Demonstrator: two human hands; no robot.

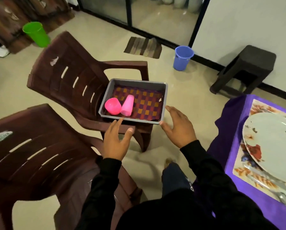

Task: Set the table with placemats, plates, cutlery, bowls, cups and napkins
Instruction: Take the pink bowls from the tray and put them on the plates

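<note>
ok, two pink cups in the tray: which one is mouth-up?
The darker pink cup, at the left end of the grey tray: its open mouth shows. The paler pink cup beside it shows no opening.

Two pink cups lie tipped on checked napkins in a grey tray.

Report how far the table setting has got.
Done: a placemat, plate and cutlery lie on the table. In hand: nothing yet; the left hand and right hand reach open toward the tray. Left: two pink cups and the checked cloth.
</note>
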